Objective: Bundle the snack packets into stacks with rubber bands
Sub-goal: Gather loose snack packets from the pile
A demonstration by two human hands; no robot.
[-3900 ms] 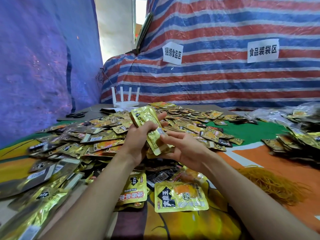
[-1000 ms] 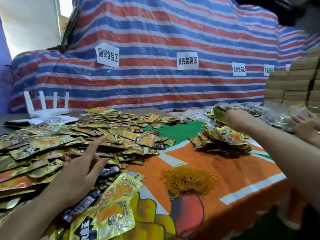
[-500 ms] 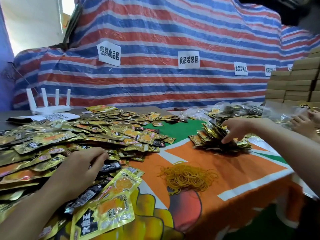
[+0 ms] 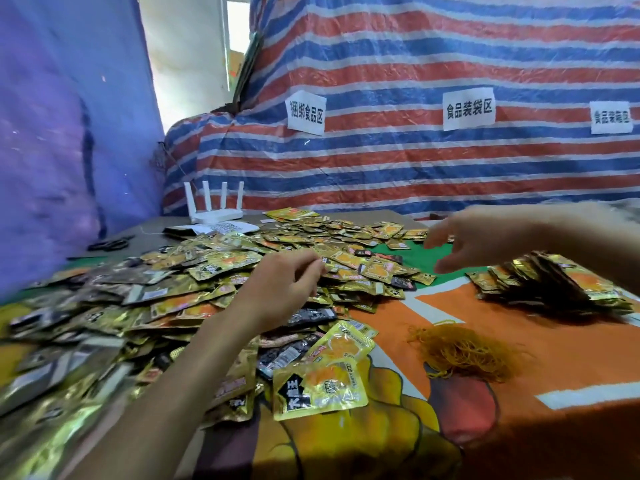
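A wide heap of loose gold and orange snack packets [image 4: 166, 296] covers the left half of the table. My left hand [image 4: 284, 289] hovers low over its middle with fingers curled, fingertips at a packet's edge; whether they pinch it is unclear. My right hand [image 4: 485, 240] is in the air above the green patch, fingers spread and empty, just left of a pile of bundled packets [image 4: 554, 285]. A tangle of yellow rubber bands [image 4: 464, 351] lies on the orange cloth between the heaps. One large packet [image 4: 318, 389] lies nearest me.
A white router [image 4: 214, 209] and black scissors [image 4: 107, 244] sit at the table's far left. A striped tarp [image 4: 415, 168] with paper labels walls off the back. Bare orange cloth [image 4: 554, 375] lies at the right front.
My right hand has left the bundled pile and swung left, empty. The left hand stays over the loose heap with its fingers curled. My view has turned back to the left.
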